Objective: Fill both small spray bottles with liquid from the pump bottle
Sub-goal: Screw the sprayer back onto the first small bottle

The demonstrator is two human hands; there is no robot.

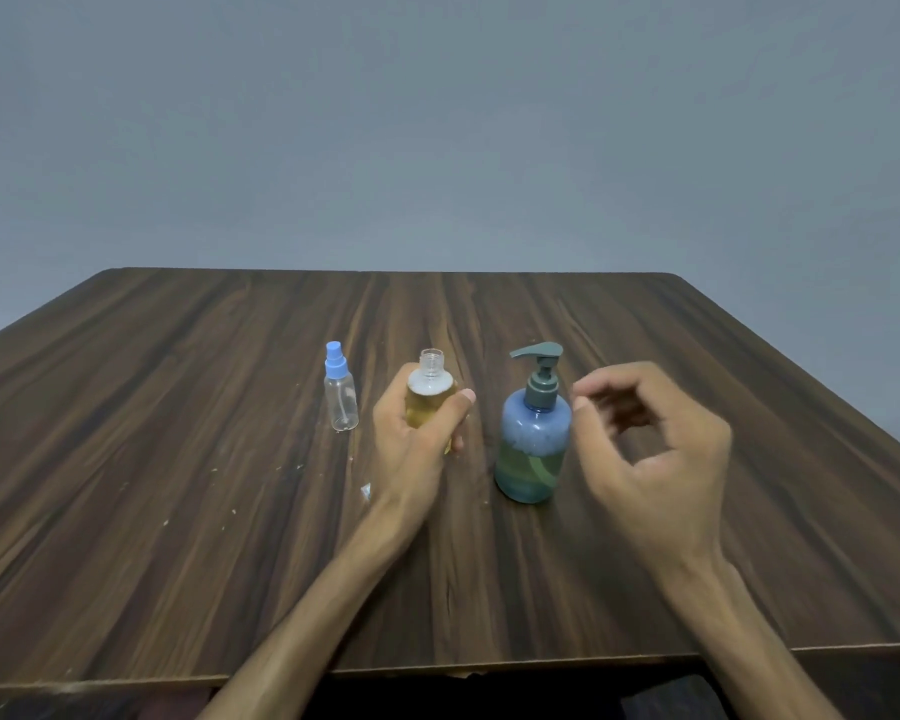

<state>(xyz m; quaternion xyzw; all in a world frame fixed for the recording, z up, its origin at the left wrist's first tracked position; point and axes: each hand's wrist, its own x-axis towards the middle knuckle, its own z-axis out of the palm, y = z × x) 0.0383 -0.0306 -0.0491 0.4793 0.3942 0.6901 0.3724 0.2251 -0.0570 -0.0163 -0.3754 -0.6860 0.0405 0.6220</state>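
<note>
My left hand (414, 433) grips a small clear bottle (428, 389) with its cap off and yellowish liquid up to the shoulder. To its left stands a second small spray bottle (341, 394), clear, apparently empty, with a blue spray cap on. A blue pump bottle (533, 444) with a grey-green pump head stands upright to the right, about half full. My right hand (655, 449) hovers just right of the pump bottle, fingers loosely curled, blurred, holding nothing that I can see.
All of this sits on a dark wood-grain table (178, 459). A small scrap (366, 491) and pale crumbs lie on the table left of my left wrist. A plain grey wall is behind.
</note>
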